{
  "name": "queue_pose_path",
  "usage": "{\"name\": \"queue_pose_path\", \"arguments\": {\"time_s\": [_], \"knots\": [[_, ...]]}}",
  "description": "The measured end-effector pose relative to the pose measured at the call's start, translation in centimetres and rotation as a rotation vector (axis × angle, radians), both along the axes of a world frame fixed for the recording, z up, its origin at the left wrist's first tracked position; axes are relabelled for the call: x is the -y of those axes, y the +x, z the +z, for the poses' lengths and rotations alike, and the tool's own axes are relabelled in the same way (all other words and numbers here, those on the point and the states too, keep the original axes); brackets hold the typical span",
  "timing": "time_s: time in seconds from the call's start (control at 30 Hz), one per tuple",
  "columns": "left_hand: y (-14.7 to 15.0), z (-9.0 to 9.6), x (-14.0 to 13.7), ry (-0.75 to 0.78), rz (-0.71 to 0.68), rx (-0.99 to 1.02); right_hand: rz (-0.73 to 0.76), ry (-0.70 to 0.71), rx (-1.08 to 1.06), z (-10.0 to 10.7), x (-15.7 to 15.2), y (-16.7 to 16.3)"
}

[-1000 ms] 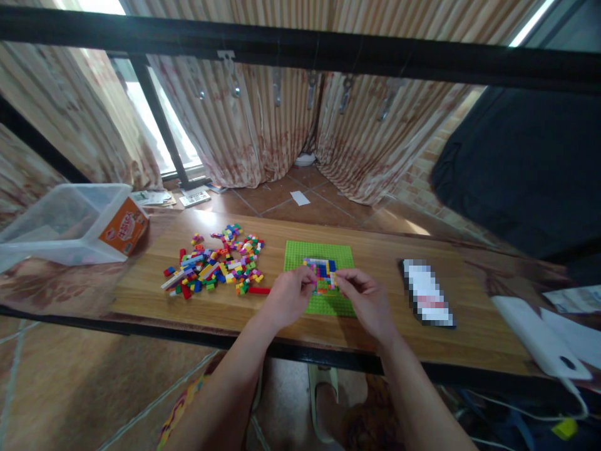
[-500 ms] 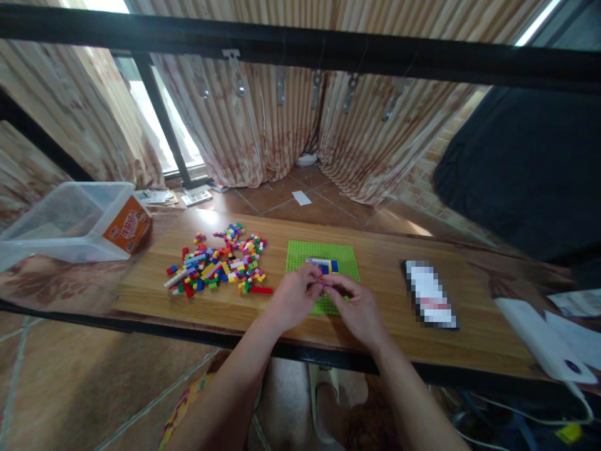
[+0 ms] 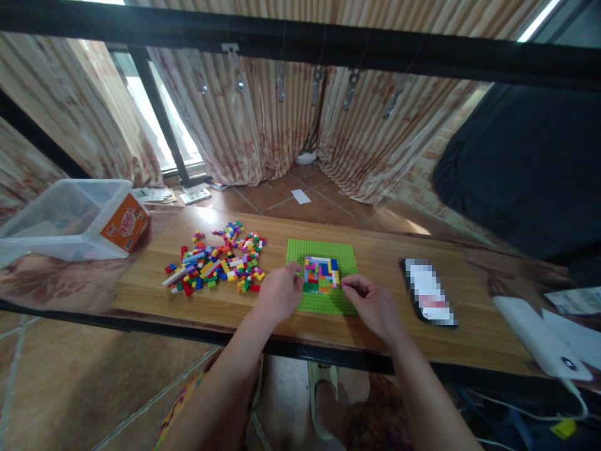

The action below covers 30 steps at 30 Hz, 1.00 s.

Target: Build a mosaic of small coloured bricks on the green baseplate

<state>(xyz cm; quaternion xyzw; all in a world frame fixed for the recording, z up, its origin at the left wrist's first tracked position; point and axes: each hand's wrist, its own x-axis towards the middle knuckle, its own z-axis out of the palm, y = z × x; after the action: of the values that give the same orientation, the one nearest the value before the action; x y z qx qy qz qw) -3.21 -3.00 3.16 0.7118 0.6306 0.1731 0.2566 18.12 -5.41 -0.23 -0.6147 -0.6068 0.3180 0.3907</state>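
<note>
My right grip (image 3: 373,304) pinches a pink brick (image 3: 344,285), just right of the brick patch (image 3: 323,274); whether my left grip (image 3: 280,291) is closed, I cannot tell.

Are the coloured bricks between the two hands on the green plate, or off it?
On: the coloured bricks sit together within the green plate, bare green showing on far and near sides.

Seemingly passable beyond right hand (image 3: 376,305); phone (image 3: 431,293) obstructs rightward.

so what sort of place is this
Likely a room in someone's home: long patterned curtains hang beyond the wooden table, a slipper shows below it, and toy bricks lie heaped on top.
</note>
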Motion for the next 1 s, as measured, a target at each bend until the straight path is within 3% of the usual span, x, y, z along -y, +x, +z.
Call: {"name": "queue_pose_path", "arguments": {"time_s": [0.53, 1.0], "knots": [[0.1, -0.2, 0.2, -0.015, -0.053, -0.099, 0.018, -0.024, 0.056, -0.5, -0.3, -0.4], [0.5, -0.1, 0.8, -0.015, -0.095, -0.147, -0.024, -0.028, -0.083, -1.1, -0.6, -0.5]]}}
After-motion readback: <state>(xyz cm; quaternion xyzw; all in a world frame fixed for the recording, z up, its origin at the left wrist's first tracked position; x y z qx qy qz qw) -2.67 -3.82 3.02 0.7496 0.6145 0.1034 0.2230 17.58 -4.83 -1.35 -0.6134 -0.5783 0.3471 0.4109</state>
